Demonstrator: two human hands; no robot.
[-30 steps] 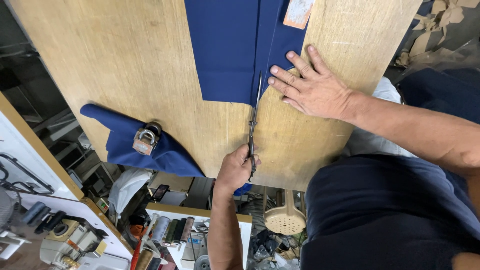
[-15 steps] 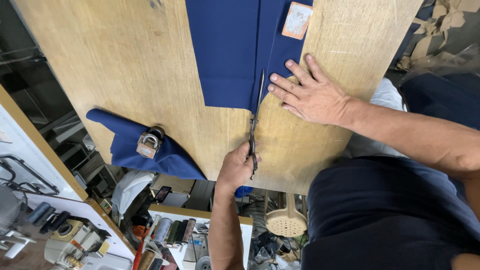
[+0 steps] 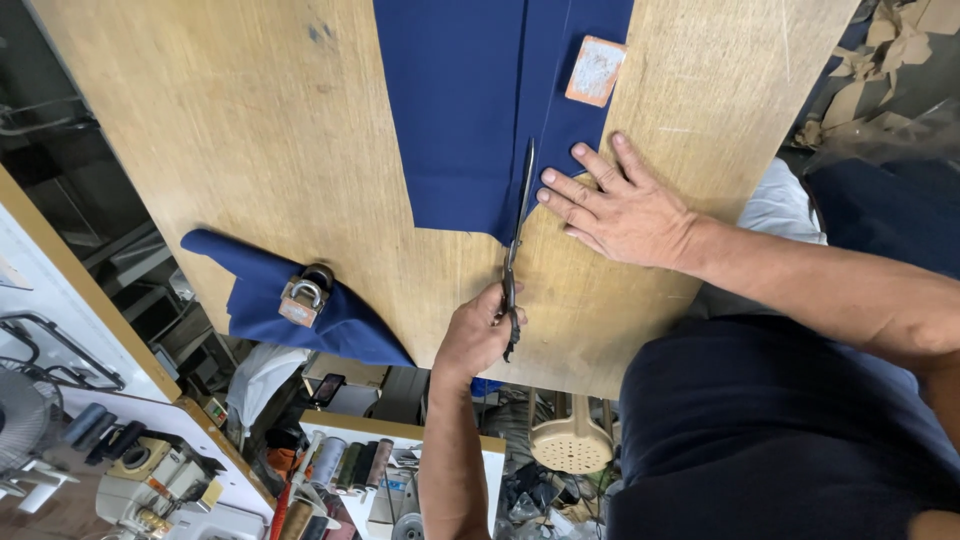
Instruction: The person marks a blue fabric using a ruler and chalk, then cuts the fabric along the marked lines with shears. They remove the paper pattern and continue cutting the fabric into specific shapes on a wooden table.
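Layout: cloth (image 3: 460, 110) on the table (image 3: 200, 130), scissors (image 3: 517, 240) at its near edge.

Your one hand (image 3: 475, 335) grips the scissors at the table's near edge; your other hand (image 3: 615, 205) lies flat just right of the blades, fingertips on the cloth. Chalk block (image 3: 596, 70) sits on the cloth behind that hand. Padlock (image 3: 302, 298) rests on a folded cloth piece (image 3: 250, 290) at the table's left edge.
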